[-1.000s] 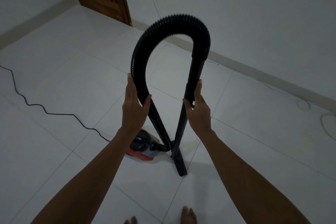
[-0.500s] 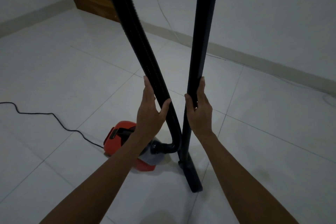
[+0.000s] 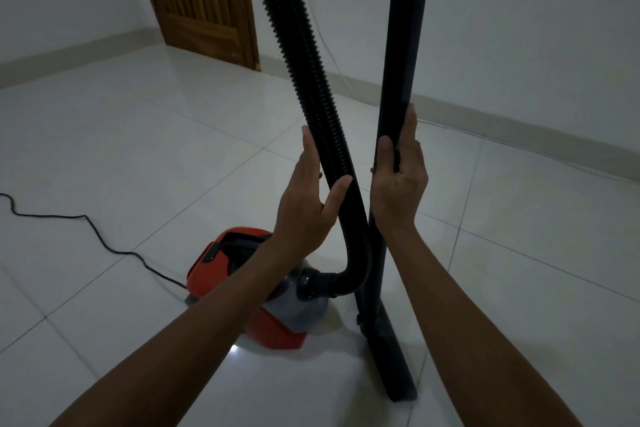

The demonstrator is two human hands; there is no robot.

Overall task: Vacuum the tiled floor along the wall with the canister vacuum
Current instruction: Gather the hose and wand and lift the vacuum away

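**Supervisor:** Report what changed, referenced to the canister.

**Operator:** One second ago the hose arched over in a full loop within my view. I have since raised both hands; the loop top now runs off the upper edge, and only the two legs show. The canister (image 3: 249, 288), red and grey, sits on the tiled floor (image 3: 138, 135) just below my left forearm, and more of its red top is exposed than before.

**Supervisor:** Hand state?

**Operator:** My left hand (image 3: 308, 204) holds the ribbed hose (image 3: 311, 80) above the canister: thumb hooked across the near side, fingers extended up along the far side. My right hand (image 3: 398, 184) grips the rigid wand (image 3: 401, 45) to the right of the canister, fingers wrapped round it.

**Supervisor:** Nozzle position?

**Operator:** The floor nozzle (image 3: 391, 360) is down on the tile immediately right of the canister, wand near upright. The wall (image 3: 519, 28) and its skirting lie well beyond the canister. The power cord (image 3: 86, 229) trails off to the canister's left.

**Supervisor:** Task implication?

**Operator:** In my judgement this is setup only: the hose is being straightened. No floor along the wall has been covered yet.
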